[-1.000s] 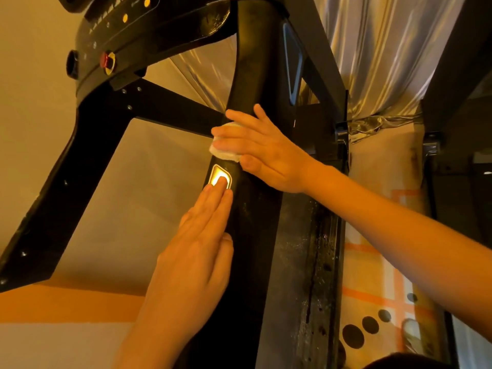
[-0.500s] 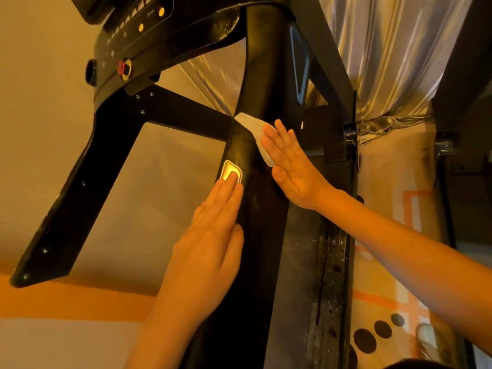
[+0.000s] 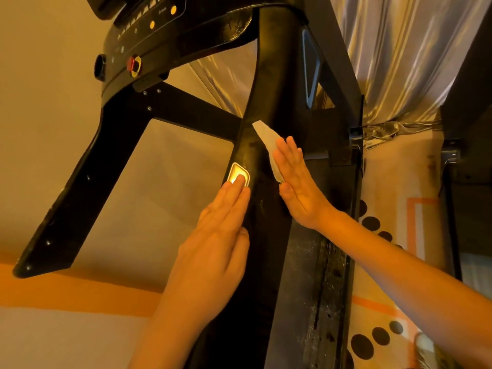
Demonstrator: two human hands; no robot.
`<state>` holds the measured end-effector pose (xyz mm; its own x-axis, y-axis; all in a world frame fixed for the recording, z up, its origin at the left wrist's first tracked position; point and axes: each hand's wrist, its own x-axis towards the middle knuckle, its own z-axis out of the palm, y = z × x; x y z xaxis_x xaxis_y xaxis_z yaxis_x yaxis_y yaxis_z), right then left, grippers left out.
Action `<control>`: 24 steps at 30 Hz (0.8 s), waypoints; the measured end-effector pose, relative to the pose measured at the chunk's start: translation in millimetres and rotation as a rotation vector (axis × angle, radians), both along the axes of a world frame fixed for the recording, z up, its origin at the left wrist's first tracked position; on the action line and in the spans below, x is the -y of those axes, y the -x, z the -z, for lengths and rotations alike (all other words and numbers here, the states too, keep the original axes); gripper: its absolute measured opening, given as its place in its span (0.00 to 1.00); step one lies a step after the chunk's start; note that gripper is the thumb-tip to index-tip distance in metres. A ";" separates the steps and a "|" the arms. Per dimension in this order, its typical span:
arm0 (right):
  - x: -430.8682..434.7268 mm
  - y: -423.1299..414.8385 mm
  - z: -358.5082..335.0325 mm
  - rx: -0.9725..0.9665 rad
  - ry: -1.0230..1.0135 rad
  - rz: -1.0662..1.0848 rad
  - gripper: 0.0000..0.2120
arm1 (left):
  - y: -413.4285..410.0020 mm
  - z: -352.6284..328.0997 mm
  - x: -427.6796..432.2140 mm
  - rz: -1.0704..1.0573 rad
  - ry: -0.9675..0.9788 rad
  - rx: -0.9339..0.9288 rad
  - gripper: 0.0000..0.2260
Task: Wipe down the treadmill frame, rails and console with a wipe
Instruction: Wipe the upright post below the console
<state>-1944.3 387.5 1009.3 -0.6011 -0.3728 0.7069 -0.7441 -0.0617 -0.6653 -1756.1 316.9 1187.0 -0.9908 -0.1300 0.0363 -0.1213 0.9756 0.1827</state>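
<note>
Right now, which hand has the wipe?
The right hand: it presses the wipe flat against the black post. The left hand only touches the shiny plate.

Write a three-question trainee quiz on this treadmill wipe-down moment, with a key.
1. True or false: the right hand presses the wipe against the black rail with flat fingers.
2. Fill the gap: in the picture, the console appears ___ both hands.
3. Pick one: the left hand touches with its fingertips A) the wipe, B) the shiny metal plate, C) the console.

Key: 1 true; 2 above; 3 B.
</note>
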 end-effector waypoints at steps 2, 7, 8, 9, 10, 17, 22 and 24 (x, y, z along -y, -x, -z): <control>0.0 1.5 -0.6 -0.006 0.000 -0.008 0.26 | 0.3 0.7 1.6 0.007 0.011 0.002 0.25; -8.2 12.1 25.7 -0.050 -0.065 0.012 0.26 | 1.2 1.9 2.0 0.010 0.011 -0.012 0.24; -9.3 12.3 33.2 -0.045 -0.079 0.018 0.26 | 1.1 2.2 1.9 0.009 0.017 -0.015 0.25; -10.1 12.2 38.6 -0.042 -0.089 0.028 0.26 | 1.1 2.8 2.0 0.014 0.033 -0.020 0.25; -10.6 11.8 41.2 -0.042 -0.096 0.040 0.26 | 1.1 3.7 2.7 0.022 0.057 -0.026 0.26; -0.8 4.6 -12.4 -0.192 -0.016 0.005 0.26 | 0.7 5.5 5.3 0.035 0.086 -0.035 0.28; -2.3 16.8 -15.9 -0.263 -0.033 -0.009 0.25 | 0.9 8.1 5.1 0.049 0.128 -0.054 0.28; -9.7 21.9 4.3 -0.275 -0.072 0.018 0.26 | 0.0 7.6 4.5 0.044 0.113 -0.061 0.28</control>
